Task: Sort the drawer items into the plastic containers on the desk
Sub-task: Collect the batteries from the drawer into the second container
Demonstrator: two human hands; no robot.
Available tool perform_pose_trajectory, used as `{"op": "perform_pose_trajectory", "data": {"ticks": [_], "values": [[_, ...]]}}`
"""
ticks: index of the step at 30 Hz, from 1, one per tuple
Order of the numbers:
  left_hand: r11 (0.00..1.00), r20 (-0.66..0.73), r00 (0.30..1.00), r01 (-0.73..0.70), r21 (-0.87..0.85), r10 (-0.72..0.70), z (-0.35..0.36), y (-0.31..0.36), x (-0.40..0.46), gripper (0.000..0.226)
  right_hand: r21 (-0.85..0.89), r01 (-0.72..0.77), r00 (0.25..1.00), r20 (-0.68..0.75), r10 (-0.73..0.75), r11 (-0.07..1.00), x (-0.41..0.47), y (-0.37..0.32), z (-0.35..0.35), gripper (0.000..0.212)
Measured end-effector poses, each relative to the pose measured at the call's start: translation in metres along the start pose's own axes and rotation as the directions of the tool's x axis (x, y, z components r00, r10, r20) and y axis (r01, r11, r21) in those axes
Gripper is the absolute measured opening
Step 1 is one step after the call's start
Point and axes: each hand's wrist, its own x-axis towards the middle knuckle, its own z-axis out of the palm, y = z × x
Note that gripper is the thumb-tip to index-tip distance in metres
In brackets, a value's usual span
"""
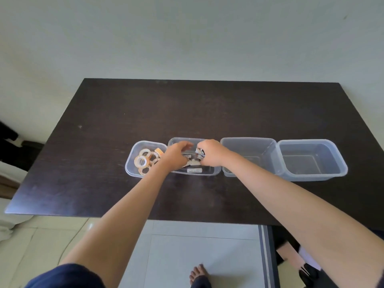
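At the near edge of the view a bare foot (199, 272) is seen on the pale floor, and both forearms are stretched forward over the dark desk (104, 183). Four clear plastic containers are set in a row across it. Both hands are brought together over the second container (195, 173) from the left, which holds several small pale items (192, 163) and a labelled piece (194, 170) against its near wall.

The right hand (212, 152) is curled, and a small black-and-white printed item (200, 153) is pinched at its fingertips, just above the container's middle. What the item is cannot be told. The left hand (176, 155) is held with fingers loosely bent towards the right hand; whether anything is gripped by it cannot be told. A thin line seems to run between the two hands, too fine to identify.

The held item lies directly over the second container, so only a short drop is judged to be needed, and the right hand is the nearer.

To the left, tape rolls (145, 161) are gathered in the rounded container (133, 154). To the right, the third container (249, 142) and fourth container (311, 175) appear to hold nothing. Beyond the desk a plain wall (187, 38) is seen.
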Motion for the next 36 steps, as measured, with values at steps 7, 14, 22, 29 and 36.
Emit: {"op": "perform_pose_trajectory", "data": {"ticks": [7, 14, 22, 29, 36], "values": [[0.997, -0.151, 0.988, -0.055, -0.061, 0.046, 0.005, 0.004, -0.016, 0.054, 0.134, 0.045, 0.997, -0.063, -0.037, 0.99, -0.005, 0.007, -0.006, 0.047], [0.984, -0.383, 0.921, -0.123, -0.125, 0.066, 0.051, 0.038, -0.073, 0.033, 0.218, 0.19, 0.953, -0.277, -0.125, 0.957, -0.068, 0.03, -0.018, 0.031], [0.946, -0.485, 0.845, -0.309, -0.096, 0.227, 0.167, 0.102, -0.15, 0.019, 0.287, 0.174, 0.958, -0.271, -0.094, 0.942, -0.22, 0.121, 0.011, 0.021], [0.953, -0.268, 0.952, -0.213, -0.217, 0.151, 0.307, 0.15, -0.208, 0.018, 0.286, -0.041, 0.998, -0.034, 0.053, 0.957, -0.347, 0.24, 0.079, 0.015], [0.989, 0.12, 0.991, 0.076, -0.128, -0.061, 0.417, 0.159, -0.239, 0.023, 0.122, -0.303, 0.91, 0.331, 0.248, 0.945, -0.415, 0.341, 0.146, 0.033]]}}
